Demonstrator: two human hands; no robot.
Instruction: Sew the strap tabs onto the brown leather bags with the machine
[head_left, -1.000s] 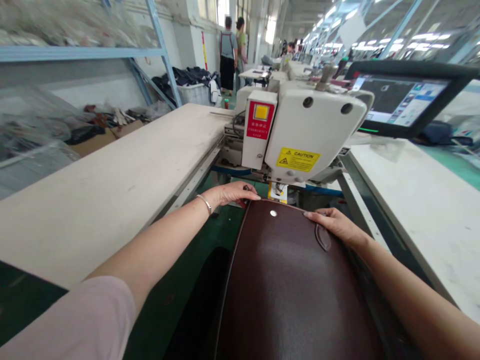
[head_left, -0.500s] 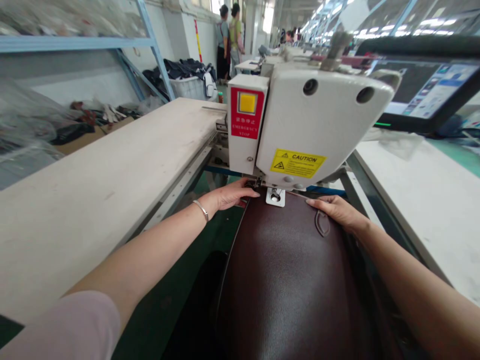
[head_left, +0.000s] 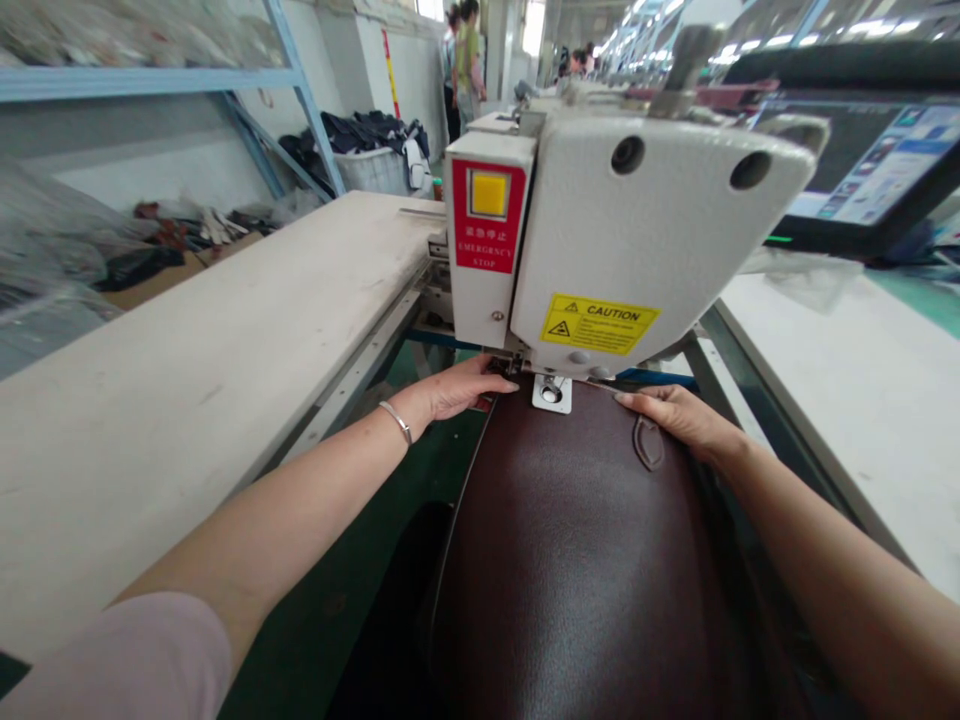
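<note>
A large dark brown leather panel (head_left: 570,540) hangs from the sewing machine (head_left: 652,230) down toward me. Its far edge lies beneath a metal presser plate (head_left: 551,394) with a round opening. At the panel's far left corner, my left hand (head_left: 465,388) grips the edge, thumb on top and fingers partly hidden behind the machine head. My right hand (head_left: 675,415) pinches the far edge on the right, thumb above and other fingers mostly out of sight underneath. Just below that thumb, a leaf-shaped leather loop (head_left: 648,443) sits on the panel.
White tabletops flank the machine, one at left (head_left: 225,350) and one at right (head_left: 840,400). A red emergency stop box (head_left: 487,215) fronts the machine head. Behind on the right stands a monitor (head_left: 870,180). Blue shelving (head_left: 150,82) and a bin of dark cloth (head_left: 371,165) are at left; people stand far back.
Both hands keep their places on the leather panel, which stays under the presser plate. The view has shifted slightly, so the machine head looks a little larger.
</note>
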